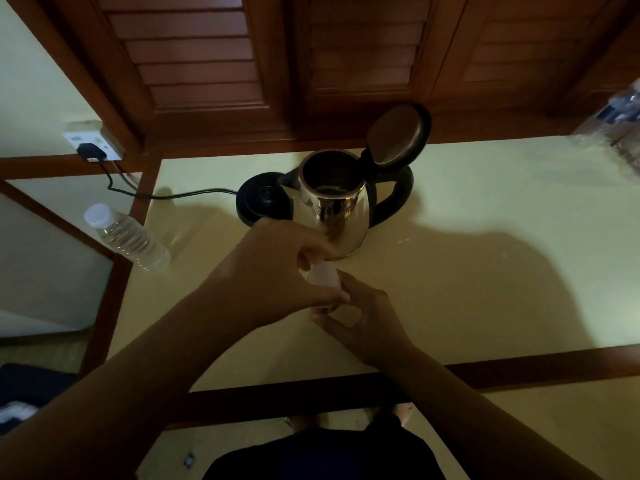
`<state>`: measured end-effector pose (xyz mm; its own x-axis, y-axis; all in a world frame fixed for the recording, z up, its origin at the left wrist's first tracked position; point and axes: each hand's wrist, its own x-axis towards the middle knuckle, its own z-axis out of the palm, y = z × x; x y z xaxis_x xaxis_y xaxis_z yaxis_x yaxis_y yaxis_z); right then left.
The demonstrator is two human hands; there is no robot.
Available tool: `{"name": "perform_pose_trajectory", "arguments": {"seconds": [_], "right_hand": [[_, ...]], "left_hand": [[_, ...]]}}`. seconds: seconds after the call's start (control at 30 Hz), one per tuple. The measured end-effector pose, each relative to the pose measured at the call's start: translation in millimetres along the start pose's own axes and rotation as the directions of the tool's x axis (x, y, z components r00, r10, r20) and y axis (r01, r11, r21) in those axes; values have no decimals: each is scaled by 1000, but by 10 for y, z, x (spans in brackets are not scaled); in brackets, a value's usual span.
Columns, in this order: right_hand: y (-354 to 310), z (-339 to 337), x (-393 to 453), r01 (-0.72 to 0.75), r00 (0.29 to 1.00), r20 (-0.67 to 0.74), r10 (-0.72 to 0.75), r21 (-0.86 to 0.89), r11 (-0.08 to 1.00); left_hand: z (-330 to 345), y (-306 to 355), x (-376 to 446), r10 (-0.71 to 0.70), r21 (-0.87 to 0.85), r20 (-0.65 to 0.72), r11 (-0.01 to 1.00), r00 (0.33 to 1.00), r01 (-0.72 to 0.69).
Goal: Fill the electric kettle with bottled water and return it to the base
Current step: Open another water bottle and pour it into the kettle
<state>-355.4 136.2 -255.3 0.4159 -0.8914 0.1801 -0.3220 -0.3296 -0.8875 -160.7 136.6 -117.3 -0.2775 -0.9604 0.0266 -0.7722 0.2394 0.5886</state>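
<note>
Gripping bottle (323, 277), both hands (277, 271) curled

Both bare forearms extend forward and converge at centre. The left hand (277, 271) is uppermost, back toward the camera, fingers curled downward in a pinch. The right hand (363, 313) sits just below, thumb and fingers curled, touching the left.

A single head-worn wide-angle camera looks steeply down from close above the table (485, 271).
</note>
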Motion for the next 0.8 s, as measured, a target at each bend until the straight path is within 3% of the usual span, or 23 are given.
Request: {"name": "perform_pose_trajectory", "arguments": {"seconds": [0.07,0.13,0.23,0.3,0.37,0.43,0.5,0.57,0.63,0.7,0.8], "right_hand": [[1,-13,12,1,1000,6,-2,17,1000],[36,-20,22,-5,1000,23,5,27,1000],[101,-62,54,-13,998,63,11,23,1000],[135,-111,93,-4,994,112,1,24,1000],[148,-170,142,-23,985,170,19,23,999],[156,-220,160,-31,980,199,25,25,999],[151,-279,143,-31,981,193,25,26,999],[171,-355,104,-29,984,179,24,30,999],[221,-472,60,-33,985,171,25,39,999],[278,-663,25,-48,982,186,40,41,998],[322,-1007,6,-32,985,170,26,36,999]], "left_hand": [[103,-4,-57,-11,-73,-101,997,995,4],[125,-25,-72,17,-74,-100,997,995,-25],[-11,-113,9,139,-14,107,990,985,-138],[-148,-142,105,225,-96,257,974,940,-207],[-233,-145,178,260,-215,337,957,905,-195],[-220,-139,189,232,-225,357,962,905,-158],[-109,-124,116,135,-231,267,970,954,-73],[120,-50,16,22,-254,63,967,998,-5],[368,88,-35,-68,-269,-102,962,992,38],[523,244,21,-81,-281,-151,959,985,35],[543,408,213,3,-291,-78,956,997,-26]]}}
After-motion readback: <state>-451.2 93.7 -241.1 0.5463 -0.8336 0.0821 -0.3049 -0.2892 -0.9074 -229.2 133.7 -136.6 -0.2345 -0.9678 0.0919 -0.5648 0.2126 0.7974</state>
